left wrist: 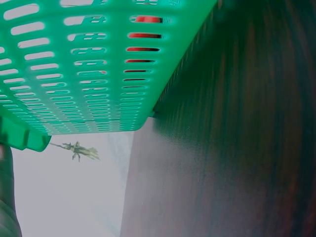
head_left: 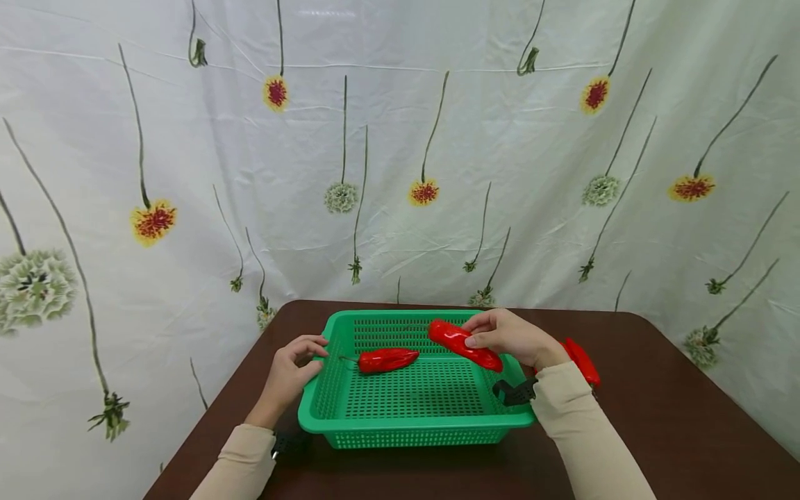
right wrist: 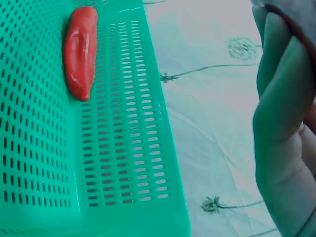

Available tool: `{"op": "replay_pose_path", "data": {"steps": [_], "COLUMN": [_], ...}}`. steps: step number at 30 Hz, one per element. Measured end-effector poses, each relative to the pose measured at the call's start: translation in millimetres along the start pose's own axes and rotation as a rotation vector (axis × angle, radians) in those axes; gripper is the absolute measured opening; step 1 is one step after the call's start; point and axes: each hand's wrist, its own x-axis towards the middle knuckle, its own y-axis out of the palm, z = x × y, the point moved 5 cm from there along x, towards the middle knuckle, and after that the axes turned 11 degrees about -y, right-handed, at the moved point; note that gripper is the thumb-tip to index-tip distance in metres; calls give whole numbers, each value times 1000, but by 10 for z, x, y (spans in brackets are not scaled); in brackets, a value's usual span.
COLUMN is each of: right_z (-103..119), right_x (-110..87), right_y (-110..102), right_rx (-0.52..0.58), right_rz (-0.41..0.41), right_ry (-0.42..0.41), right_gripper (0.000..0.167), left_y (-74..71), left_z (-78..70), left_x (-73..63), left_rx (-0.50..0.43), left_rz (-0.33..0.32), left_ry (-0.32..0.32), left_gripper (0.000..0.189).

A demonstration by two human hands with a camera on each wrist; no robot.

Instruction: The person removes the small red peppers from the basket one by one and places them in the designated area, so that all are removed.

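My right hand (head_left: 515, 337) pinches a glossy long red pepper (head_left: 451, 336) above the back right part of a green plastic basket (head_left: 415, 422). Thumb and fingers are on the pepper's upper middle. Another red pepper (head_left: 386, 360) lies inside the basket toward the back left, its thin stem pointing left; the right wrist view also has this pepper (right wrist: 80, 54) against the slotted wall. At the basket's left rim my left hand (head_left: 289, 375) rests with loosely bent fingers, fingertips and thumb touching the edge. Only a sliver of it enters the left wrist view.
More red pepper (head_left: 582, 362) lies on the dark brown table (head_left: 675, 417) to the right of the basket, partly hidden behind my right forearm. A white curtain (head_left: 400, 153) with printed flowers hangs behind the table.
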Motion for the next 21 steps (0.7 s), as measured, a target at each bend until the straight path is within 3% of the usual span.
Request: {"op": "replay_pose_path", "data": {"steps": [7,16,21], "right_z": [-57,-120,-92], "right_x": [-148,-383,-442], "right_y": [-82,-157,-230], "right_rx": [4,128,133], "right_rz": [-44,-94,-114], "right_ry": [-63,-162,-156], "right_gripper": [45,18,17], "left_y": [0,-4,-8], "left_z": [24,13,9], "left_x": [-13,-4,-7], "left_rx": [6,10,8], "left_rz": [-1,-9,-10], "left_ry": [-5,-16,-13], "left_gripper": [23,23,23]}}
